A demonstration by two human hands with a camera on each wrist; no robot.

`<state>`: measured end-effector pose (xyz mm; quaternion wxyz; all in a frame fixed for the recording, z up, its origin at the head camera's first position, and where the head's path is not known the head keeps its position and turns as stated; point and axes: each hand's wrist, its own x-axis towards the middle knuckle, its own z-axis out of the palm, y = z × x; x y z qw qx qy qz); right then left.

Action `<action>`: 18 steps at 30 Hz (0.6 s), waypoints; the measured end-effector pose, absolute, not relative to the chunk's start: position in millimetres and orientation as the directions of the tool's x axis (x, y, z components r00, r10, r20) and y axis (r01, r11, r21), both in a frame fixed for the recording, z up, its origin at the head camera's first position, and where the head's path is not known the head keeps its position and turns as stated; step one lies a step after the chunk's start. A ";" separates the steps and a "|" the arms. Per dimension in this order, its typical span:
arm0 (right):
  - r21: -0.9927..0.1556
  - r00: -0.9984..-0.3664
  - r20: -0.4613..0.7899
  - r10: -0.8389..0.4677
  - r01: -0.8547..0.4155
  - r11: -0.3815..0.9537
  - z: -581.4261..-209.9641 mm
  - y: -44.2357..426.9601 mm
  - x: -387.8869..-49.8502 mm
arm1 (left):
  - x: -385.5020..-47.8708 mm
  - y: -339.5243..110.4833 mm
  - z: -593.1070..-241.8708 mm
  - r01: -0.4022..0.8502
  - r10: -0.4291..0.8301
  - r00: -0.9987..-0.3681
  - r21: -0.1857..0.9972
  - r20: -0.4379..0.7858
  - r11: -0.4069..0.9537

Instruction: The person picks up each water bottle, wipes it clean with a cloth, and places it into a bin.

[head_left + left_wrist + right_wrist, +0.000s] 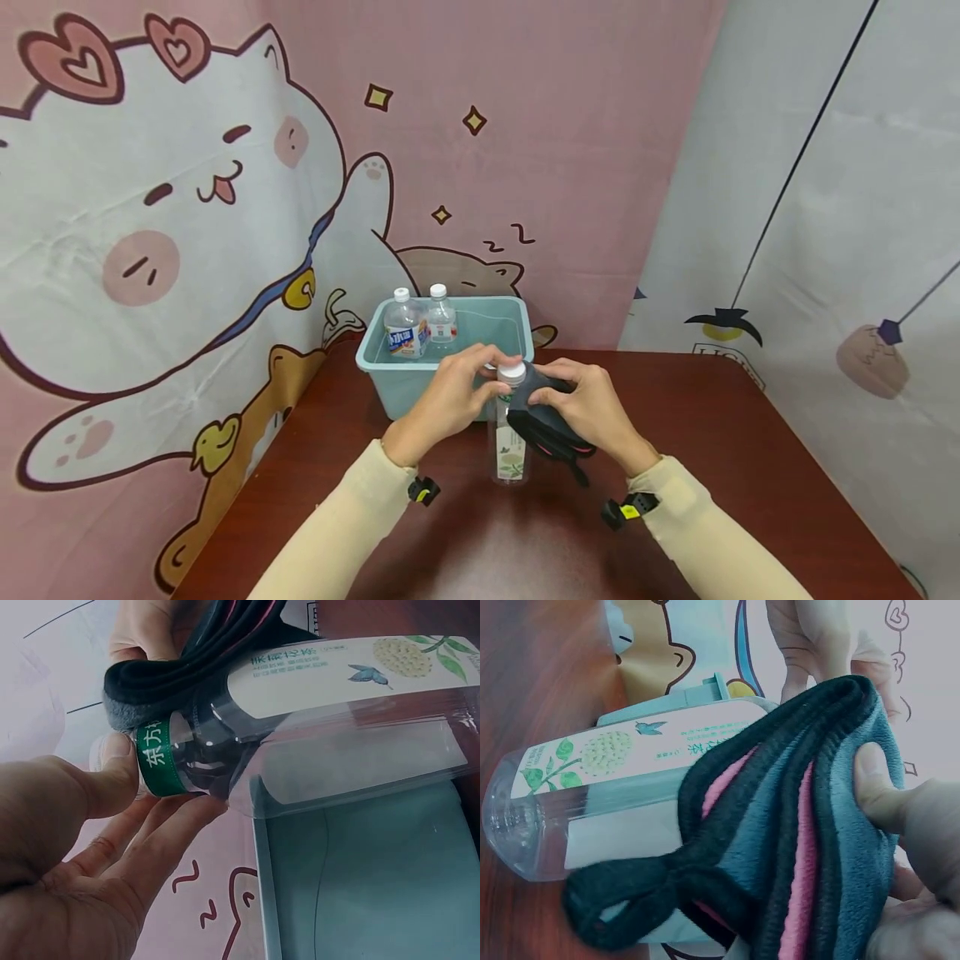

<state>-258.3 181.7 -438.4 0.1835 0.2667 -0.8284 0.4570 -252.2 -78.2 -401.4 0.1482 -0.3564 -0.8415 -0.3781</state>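
A clear plastic bottle [511, 454] with a white cap and a floral label stands upright on the table. My left hand [456, 392] pinches it at the neck, thumb against the green neck band [160, 756]. In my right hand [588, 408] is a folded dark grey cloth [840, 817] with black edging, pink inner layers and a hanging loop. The cloth lies against the bottle's upper side, near the cap. In the right wrist view the thumb presses on the cloth's outer face; the other fingers are partly hidden behind it.
Behind the bottle is a light blue plastic bin [397, 387]. Two more clear bottles stand in it: one with a blue and white label [406, 333], one with a red and white label [442, 325]. A patterned curtain [585, 167] hangs behind the dark red table [675, 433].
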 end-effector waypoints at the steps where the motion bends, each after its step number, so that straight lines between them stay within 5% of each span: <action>1: -0.667 -0.792 0.548 -0.269 -0.608 0.431 -439.3 181.7 -257.9 | -252.0 -77.8 -401.4 0.712 0.489 -0.702 0.530 0.518 0.461; 6: -0.675 -0.790 0.550 -0.271 -0.612 0.413 -439.4 181.1 -256.5 | -251.4 -76.3 -400.3 0.717 0.490 -0.697 0.518 0.523 0.467; 18: -0.490 -0.711 0.541 -0.450 -0.701 0.519 -434.0 183.0 -257.7 | -252.4 -77.1 -402.7 0.709 0.487 -0.705 0.516 0.515 0.481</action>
